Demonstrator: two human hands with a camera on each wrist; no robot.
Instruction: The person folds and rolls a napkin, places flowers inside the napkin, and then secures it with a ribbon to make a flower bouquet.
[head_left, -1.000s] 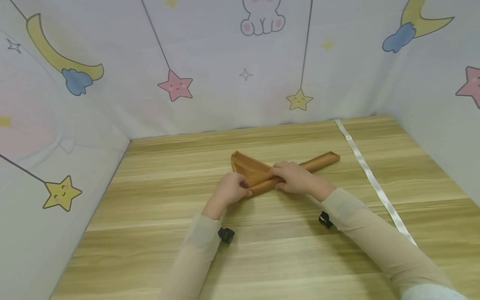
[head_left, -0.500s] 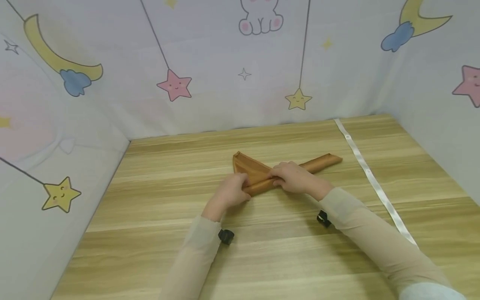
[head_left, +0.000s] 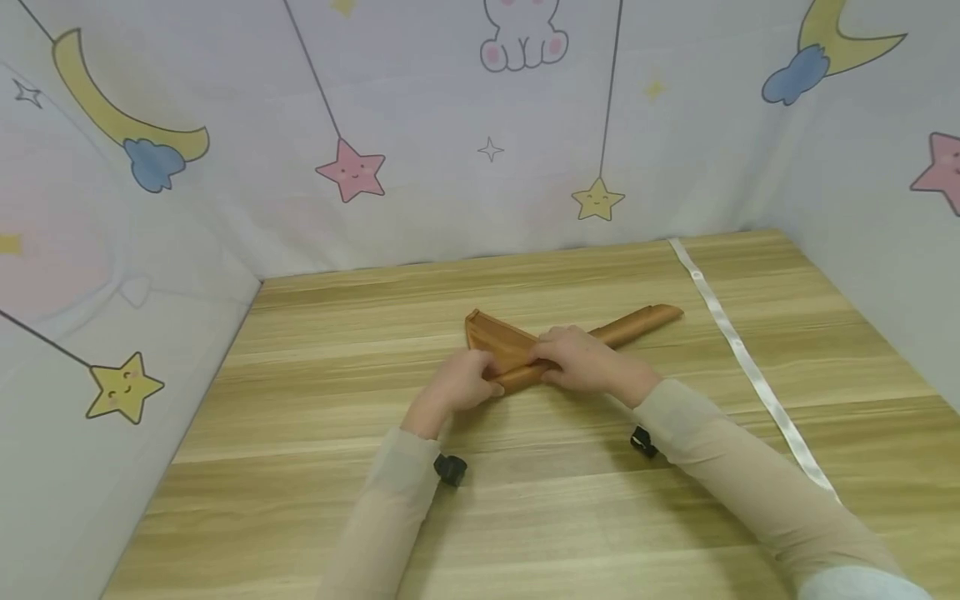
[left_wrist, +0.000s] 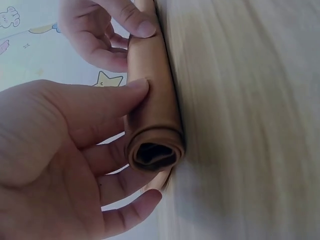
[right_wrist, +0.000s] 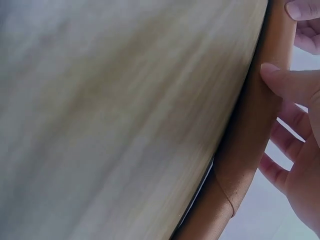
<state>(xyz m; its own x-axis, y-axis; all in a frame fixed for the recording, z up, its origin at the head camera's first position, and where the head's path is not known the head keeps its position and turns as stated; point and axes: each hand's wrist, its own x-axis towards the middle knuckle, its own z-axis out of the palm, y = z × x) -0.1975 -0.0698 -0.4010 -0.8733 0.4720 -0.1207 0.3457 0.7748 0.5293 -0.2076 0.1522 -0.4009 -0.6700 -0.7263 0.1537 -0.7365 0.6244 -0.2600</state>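
A brown, satiny cloth lies on the table, its near side rolled into a long slanting tube and its far left part still a flat triangle. Near the tube's left end, my left hand pinches the roll. The left wrist view shows its thumb on the rolled cloth, fingers behind, and the tube's spiral open end facing the camera. Around the middle of the roll, my right hand grips with thumb in front and fingers behind. In the right wrist view a slanted edge crosses the rolled cloth below that hand.
A white strip runs down the right side of the wood-grain table. Curtains printed with stars and moons stand behind and at both sides. A small black camera sits at the left wrist, another black device at the right.
The triangle's top corner has come slightly nearer, and the flat part looks a little smaller. My right hand has shifted slightly left along the roll. The tube's right tip has turned.
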